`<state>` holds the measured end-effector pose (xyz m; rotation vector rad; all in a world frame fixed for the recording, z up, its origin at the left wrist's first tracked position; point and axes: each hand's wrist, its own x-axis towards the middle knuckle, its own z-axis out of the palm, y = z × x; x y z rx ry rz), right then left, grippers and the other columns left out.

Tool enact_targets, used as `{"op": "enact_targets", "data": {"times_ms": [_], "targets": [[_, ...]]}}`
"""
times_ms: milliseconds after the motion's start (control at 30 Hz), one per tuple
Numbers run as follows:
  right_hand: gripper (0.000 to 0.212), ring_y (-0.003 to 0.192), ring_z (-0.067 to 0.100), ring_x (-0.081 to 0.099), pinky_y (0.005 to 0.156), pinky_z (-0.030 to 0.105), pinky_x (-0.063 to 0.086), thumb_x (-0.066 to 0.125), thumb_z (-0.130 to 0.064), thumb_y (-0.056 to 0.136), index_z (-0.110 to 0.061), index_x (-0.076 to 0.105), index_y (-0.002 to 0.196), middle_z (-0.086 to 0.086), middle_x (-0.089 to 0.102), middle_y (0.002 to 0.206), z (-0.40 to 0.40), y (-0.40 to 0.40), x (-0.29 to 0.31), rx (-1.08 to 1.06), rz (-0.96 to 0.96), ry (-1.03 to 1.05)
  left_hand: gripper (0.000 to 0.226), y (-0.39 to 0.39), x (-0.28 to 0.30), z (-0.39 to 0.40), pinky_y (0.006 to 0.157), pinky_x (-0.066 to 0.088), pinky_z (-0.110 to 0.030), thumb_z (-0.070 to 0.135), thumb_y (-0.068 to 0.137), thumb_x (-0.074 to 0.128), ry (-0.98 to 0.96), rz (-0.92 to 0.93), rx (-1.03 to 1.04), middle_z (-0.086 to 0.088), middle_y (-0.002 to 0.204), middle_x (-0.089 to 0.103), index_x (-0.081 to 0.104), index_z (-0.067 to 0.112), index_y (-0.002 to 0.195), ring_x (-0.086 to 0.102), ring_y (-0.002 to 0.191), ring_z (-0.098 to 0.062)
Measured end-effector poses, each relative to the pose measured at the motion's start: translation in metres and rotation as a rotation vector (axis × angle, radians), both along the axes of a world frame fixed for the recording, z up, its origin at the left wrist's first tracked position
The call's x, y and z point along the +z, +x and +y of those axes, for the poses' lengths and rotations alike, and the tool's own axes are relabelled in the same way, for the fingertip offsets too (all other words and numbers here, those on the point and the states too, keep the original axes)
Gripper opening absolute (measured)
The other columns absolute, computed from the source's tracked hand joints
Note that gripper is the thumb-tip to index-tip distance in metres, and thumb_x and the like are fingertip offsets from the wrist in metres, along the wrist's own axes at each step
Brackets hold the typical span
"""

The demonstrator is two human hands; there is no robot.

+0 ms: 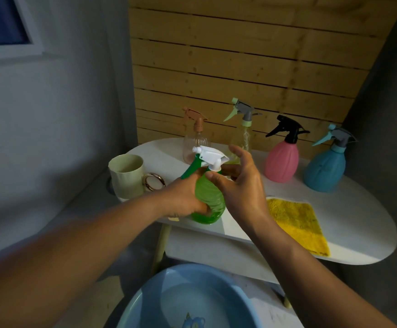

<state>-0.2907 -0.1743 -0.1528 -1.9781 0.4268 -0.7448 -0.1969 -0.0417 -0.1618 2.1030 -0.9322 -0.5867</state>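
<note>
Left hand (pixel 183 197) clasps green spray bottle (pixel 210 200) upright at 7 o'clock on table (pixel 358 209). Right hand (pixel 240 183) hovers loose, unclosed, by white sprayer head (pixel 210 156). Likely step: unscrewing the head. Next it needs a firm right-hand grip on the collar, then a twist.

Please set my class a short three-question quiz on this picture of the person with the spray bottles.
1. True or false: the left hand grips the green spray bottle.
2. What lies flat on the table, right of the hands? A) a yellow cloth B) a plate C) a book
3. Fill in: the bottle with the black spray head is ___.

Key: 1 true; 2 A; 3 pink.
</note>
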Motion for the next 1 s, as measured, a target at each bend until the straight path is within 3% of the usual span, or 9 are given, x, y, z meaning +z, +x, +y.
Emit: {"op": "enact_targets", "data": {"times_ms": [67,167,233,367,467,567,700,867,1000], "targets": [[0.080,0.098,0.012,0.064,0.089,0.045,0.056,0.087,-0.038,0.077,-0.036,0.043,0.143,-0.014,0.064,0.096,0.003,0.001,0.000,-0.043,-0.003,-0.032,0.076,-0.002,-0.003,-0.002,0.091,0.052,-0.023,0.030,0.067,0.097,-0.013,-0.001,0.045,0.017,0.112,0.068,0.051,0.038,0.127,0.064,0.106,-0.002],[0.081,0.099,0.015,0.061,0.086,0.046,0.055,0.086,-0.041,0.076,-0.034,0.042,0.143,-0.017,0.057,0.094,0.009,0.001,-0.001,-0.082,-0.001,-0.068,0.104,-0.001,-0.020,-0.010,0.098,0.057,-0.044,0.070,0.038,0.097,-0.077,0.029,0.140,0.013,0.121,0.069,0.058,0.040,0.130,0.068,0.112,-0.012],[0.080,0.100,0.016,0.061,0.085,0.047,0.055,0.085,-0.043,0.075,-0.035,0.041,0.142,-0.015,0.056,0.097,0.010,0.002,-0.003,-0.093,0.006,-0.074,0.111,0.005,-0.031,-0.013,0.097,0.057,-0.046,0.079,0.032,0.093,-0.090,0.014,0.152,0.012,0.124,0.068,0.057,0.044,0.131,0.068,0.113,-0.013],[0.088,0.112,0.015,0.059,0.095,0.039,0.052,0.082,-0.042,0.080,-0.031,0.034,0.152,-0.005,0.061,0.116,0.007,-0.001,-0.005,-0.010,0.009,-0.009,0.078,-0.008,-0.016,-0.005,0.099,0.055,-0.036,0.036,0.063,0.098,-0.085,0.017,0.101,0.011,0.119,0.071,0.061,0.034,0.132,0.068,0.110,-0.008],[0.089,0.131,0.009,0.051,0.104,0.030,0.043,0.074,-0.038,0.088,-0.033,0.021,0.159,-0.003,0.057,0.141,0.003,-0.007,-0.002,0.087,-0.001,0.038,0.077,-0.008,-0.013,-0.001,0.102,0.053,-0.035,0.031,0.066,0.098,-0.092,0.051,0.087,0.014,0.116,0.071,0.059,0.038,0.133,0.066,0.110,-0.006],[0.093,0.126,0.002,0.056,0.105,0.043,0.051,0.076,-0.034,0.087,-0.042,0.017,0.158,-0.013,0.067,0.125,-0.001,-0.008,0.000,0.110,0.006,0.028,0.087,-0.008,-0.014,0.000,0.103,0.051,-0.034,0.034,0.066,0.098,-0.093,0.045,0.093,0.017,0.121,0.068,0.051,0.040,0.138,0.063,0.114,-0.004],[0.104,0.105,0.005,0.064,0.091,0.045,0.056,0.089,-0.043,0.073,-0.042,0.023,0.153,-0.016,0.065,0.099,0.000,-0.007,0.005,0.020,0.006,-0.021,0.071,-0.011,-0.011,0.001,0.089,0.051,-0.019,0.026,0.069,0.096,-0.103,0.039,0.085,0.018,0.113,0.071,0.054,0.045,0.123,0.065,0.105,0.004],[0.103,0.115,0.004,0.055,0.099,0.035,0.050,0.081,-0.039,0.083,-0.039,0.012,0.159,-0.014,0.061,0.112,0.001,-0.012,0.008,0.109,0.047,-0.019,0.068,-0.009,-0.010,0.001,0.078,0.045,-0.006,0.029,0.072,0.094,-0.066,0.011,0.063,0.022,0.105,0.066,0.052,0.045,0.123,0.061,0.099,0.008],[0.101,0.112,0.004,0.063,0.099,0.044,0.055,0.084,-0.032,0.082,-0.045,0.017,0.156,-0.017,0.067,0.105,-0.004,-0.013,0.011,0.092,0.064,-0.048,0.073,-0.010,-0.009,0.001,0.079,0.045,-0.012,0.029,0.072,0.094,-0.062,0.016,0.071,0.018,0.112,0.067,0.051,0.041,0.129,0.063,0.104,-0.002]]}}
